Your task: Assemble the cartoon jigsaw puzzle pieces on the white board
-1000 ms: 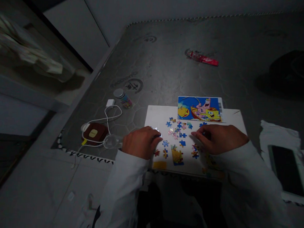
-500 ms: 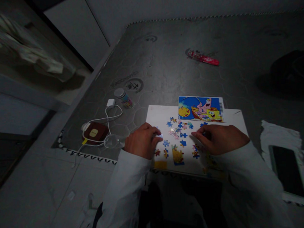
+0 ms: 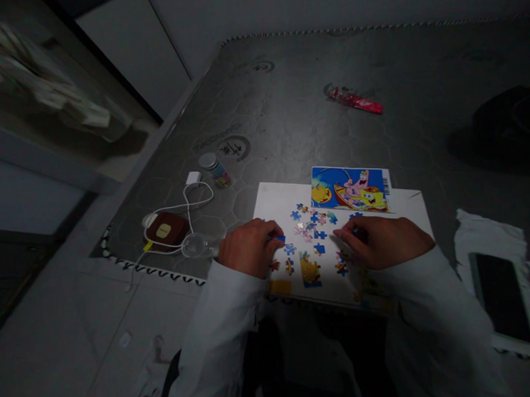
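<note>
My left hand [image 3: 251, 244] pinches a blue jigsaw puzzle piece [image 3: 280, 238] between thumb and forefinger, over the left part of a white board [image 3: 286, 193]. My right hand [image 3: 383, 240] hovers over the board's right side, thumb and forefinger together; whether anything is between them I cannot make out. Between the hands lie several loose pieces, among them a pink cluster [image 3: 306, 230] and a blue piece [image 3: 319, 248]. Nearer me is a joined yellow section [image 3: 310, 271]. A picture card [image 3: 350, 190] with cartoon figures rests at the board's back edge.
To the left are a clear tube with a silver lid [image 3: 216, 171], a brown case [image 3: 166, 230] with a white cable, and a transparent bottle [image 3: 198, 246]. A phone [image 3: 500, 293] lies on a white packet at right. A red wrapper [image 3: 355, 101] lies farther back.
My left hand has tilted and shifted slightly, and the piece in it shows a deeper blue face now. My right hand stays almost where it was.
</note>
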Action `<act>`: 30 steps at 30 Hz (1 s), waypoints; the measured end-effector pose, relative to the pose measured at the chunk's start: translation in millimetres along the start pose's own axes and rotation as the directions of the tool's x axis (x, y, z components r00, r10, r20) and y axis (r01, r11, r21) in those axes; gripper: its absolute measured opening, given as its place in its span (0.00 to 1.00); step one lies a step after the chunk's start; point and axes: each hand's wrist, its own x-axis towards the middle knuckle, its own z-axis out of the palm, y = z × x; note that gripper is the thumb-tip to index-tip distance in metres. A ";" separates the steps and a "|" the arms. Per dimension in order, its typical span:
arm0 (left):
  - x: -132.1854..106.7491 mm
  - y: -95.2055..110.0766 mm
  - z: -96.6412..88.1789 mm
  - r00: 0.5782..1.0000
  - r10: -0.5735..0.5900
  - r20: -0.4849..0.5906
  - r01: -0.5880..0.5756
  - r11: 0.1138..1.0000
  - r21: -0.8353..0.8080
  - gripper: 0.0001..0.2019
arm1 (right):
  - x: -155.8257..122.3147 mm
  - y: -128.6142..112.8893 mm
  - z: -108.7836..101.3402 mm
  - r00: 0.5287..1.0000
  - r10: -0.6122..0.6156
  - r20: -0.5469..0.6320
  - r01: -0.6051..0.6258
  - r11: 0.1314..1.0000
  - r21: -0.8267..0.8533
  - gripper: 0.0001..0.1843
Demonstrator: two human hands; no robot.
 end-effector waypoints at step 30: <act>-8.3 2.1 -5.5 0.996 0.076 0.042 -0.078 0.996 0.052 0.09 | -0.1 -6.7 -0.1 1.000 0.008 0.017 -0.008 1.000 0.020 0.22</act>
